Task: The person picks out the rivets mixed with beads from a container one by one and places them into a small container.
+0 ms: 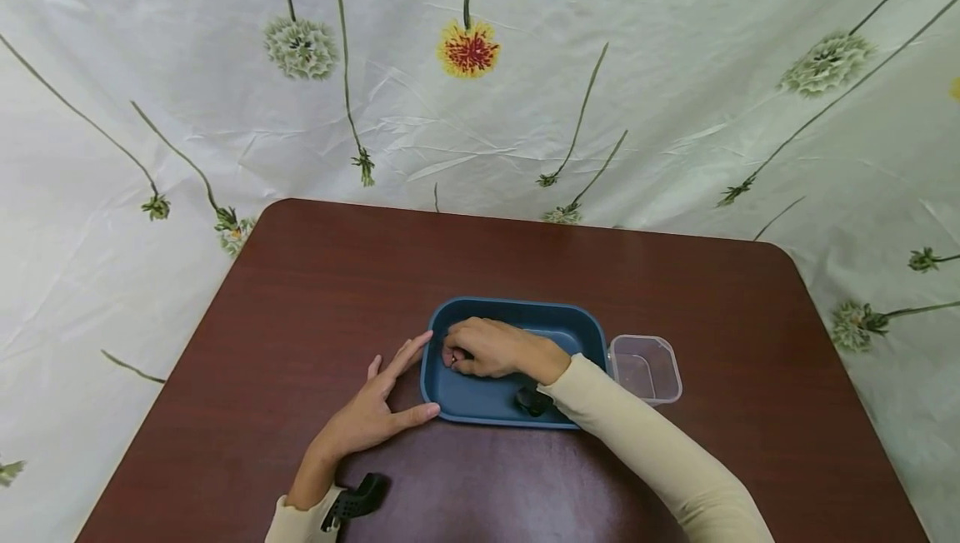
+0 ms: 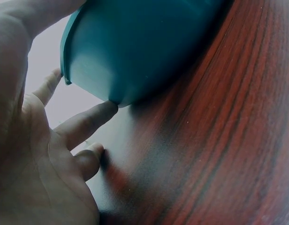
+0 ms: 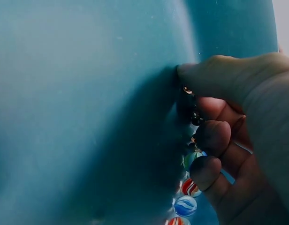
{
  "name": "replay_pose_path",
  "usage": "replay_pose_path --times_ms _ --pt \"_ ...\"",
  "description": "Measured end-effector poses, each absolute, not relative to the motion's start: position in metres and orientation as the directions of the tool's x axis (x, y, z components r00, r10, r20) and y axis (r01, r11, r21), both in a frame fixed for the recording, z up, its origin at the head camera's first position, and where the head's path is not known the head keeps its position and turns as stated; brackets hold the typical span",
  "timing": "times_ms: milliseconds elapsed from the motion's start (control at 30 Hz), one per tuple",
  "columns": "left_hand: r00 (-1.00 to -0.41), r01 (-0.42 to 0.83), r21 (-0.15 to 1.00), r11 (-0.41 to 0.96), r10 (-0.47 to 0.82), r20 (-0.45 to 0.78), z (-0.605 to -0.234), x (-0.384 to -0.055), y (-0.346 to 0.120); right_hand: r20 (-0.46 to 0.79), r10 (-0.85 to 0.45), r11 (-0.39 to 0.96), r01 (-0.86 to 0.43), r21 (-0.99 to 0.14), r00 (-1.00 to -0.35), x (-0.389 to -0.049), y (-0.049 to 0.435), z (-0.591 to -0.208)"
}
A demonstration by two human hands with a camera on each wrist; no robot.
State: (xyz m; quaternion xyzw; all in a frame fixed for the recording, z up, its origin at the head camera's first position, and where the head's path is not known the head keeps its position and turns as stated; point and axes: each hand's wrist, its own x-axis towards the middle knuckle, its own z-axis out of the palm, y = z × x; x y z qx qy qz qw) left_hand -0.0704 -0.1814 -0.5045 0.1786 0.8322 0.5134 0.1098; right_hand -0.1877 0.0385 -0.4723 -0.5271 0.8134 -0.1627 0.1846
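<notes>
My right hand (image 1: 491, 349) reaches down inside a blue plastic tray (image 1: 517, 303), near its left end. In the right wrist view, the thumb and curled forefinger close around a small dark, glinting marble (image 3: 187, 89). Beside the other fingertips, several glass marbles lie in a row along the tray wall, among them a blue-and-white marble (image 3: 185, 206) and a red-and-white marble (image 3: 190, 187). My left hand (image 1: 367, 414) is spread with straight fingers, touching the tray's left end from outside. The right hand hides most of the marbles from the head view.
A clear plastic container (image 1: 647, 370) stands against the tray's right end. Both rest on a dark red-brown wooden table (image 1: 360, 260). A white cloth with printed flowers (image 1: 637, 93) hangs behind. Each wrist carries a black camera strap (image 1: 356, 501).
</notes>
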Motion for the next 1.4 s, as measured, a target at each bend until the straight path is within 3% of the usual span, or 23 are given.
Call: replay_pose_path --times_ms 433,833,1400 --pt "-0.909 0.194 0.899 0.392 0.417 0.014 -0.5035 -0.0705 -0.1808 -0.123 -0.913 0.401 -0.8 -0.447 -0.389 -0.1884 0.0406 -0.469" --pt "-0.908 0.194 0.901 0.387 0.419 0.015 -0.5044 -0.0703 -0.1816 -0.114 -0.889 0.445 -0.778 -0.443 -0.443 -0.19 0.0443 -0.4669" --pt "-0.906 0.199 0.903 0.381 0.424 0.021 -0.5049 -0.0706 -0.1814 -0.123 -0.887 0.449 -0.768 -0.456 -0.446 -0.1894 0.0454 -0.4669"
